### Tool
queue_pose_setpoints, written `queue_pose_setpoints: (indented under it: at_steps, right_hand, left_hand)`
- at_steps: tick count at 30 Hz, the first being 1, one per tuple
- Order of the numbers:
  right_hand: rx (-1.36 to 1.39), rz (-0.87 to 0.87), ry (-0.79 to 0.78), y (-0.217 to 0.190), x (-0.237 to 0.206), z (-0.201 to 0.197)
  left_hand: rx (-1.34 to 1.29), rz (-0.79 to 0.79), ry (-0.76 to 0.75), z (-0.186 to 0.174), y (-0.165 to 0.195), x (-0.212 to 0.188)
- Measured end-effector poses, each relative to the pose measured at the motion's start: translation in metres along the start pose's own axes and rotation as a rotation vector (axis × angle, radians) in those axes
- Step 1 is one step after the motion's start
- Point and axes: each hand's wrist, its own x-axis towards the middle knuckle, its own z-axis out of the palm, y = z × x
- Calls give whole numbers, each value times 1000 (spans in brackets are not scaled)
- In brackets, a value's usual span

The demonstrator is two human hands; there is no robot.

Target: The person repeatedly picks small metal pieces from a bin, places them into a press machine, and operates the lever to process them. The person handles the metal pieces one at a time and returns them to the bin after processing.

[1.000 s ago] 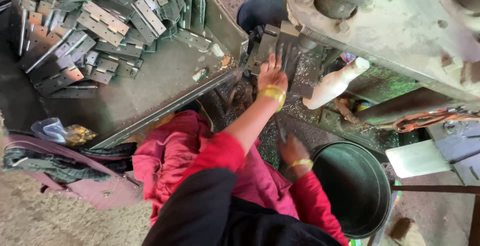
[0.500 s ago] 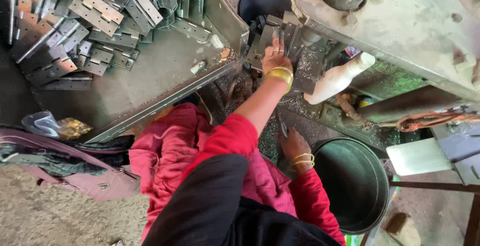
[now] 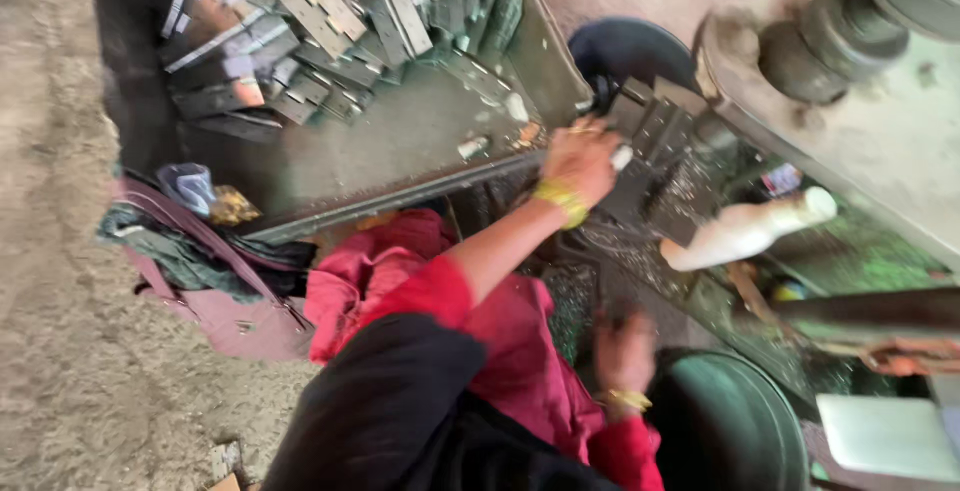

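left hand (image 3: 580, 159): we see it resting on stacked metal plates (image 3: 655, 136) beside the press machine (image 3: 850, 101), fingers curled; grip unclear.
right hand (image 3: 625, 351): blurred near the dark bucket (image 3: 730, 431); we cannot tell its fingers.

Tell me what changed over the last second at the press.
The left hand stayed up on the stack of metal plates at the machine, shifting only slightly. The right hand stayed low beside the dark bucket, now blurred, so in motion. Plate pile on the tray and white bottle unchanged.
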Motion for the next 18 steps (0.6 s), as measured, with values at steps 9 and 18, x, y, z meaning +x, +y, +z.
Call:
queue_pose_setpoints:
  at_steps: [9, 18]
  right_hand:
    - [365, -201, 299, -105, 33, -126]
    - [147, -272, 270, -101, 41, -123]
  left_hand:
    - [295, -266, 29, -11, -184, 50]
    - [445, -192, -83, -2, -260, 23]
